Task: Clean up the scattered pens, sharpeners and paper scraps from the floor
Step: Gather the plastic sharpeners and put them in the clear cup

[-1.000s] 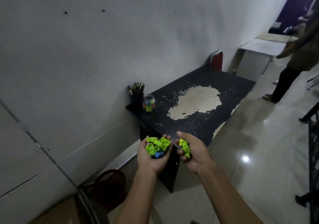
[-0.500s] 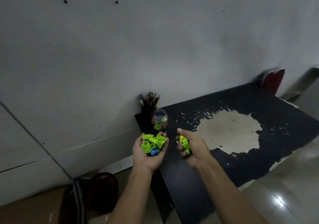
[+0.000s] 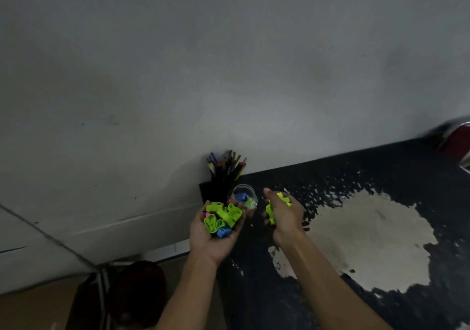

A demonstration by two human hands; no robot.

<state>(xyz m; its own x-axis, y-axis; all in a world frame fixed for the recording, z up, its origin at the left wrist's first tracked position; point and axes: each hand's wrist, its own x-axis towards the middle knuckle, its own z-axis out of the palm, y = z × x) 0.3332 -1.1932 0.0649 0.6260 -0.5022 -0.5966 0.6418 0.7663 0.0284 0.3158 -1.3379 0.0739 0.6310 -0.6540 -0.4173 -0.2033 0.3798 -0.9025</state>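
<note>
Sharpeners (image 3: 221, 218), mostly lime green with a blue and a pink one among them, lay heaped in the cupped left hand (image 3: 216, 230), whose fingers curled up around the pile just in front of the clear jar (image 3: 244, 198). A smaller green bunch (image 3: 271, 212) was gripped in the right hand (image 3: 286, 217), fingers folded over it, just right of the jar. The jar already held a few coloured sharpeners and stood beside the black pen holder (image 3: 223, 177) at the corner of the worn black table (image 3: 381, 182). Emptying one hand at a time seemed wise: bring the palm's edge right over the jar's narrow mouth and tip slowly, since loose pieces could bounce off the rim.
</note>
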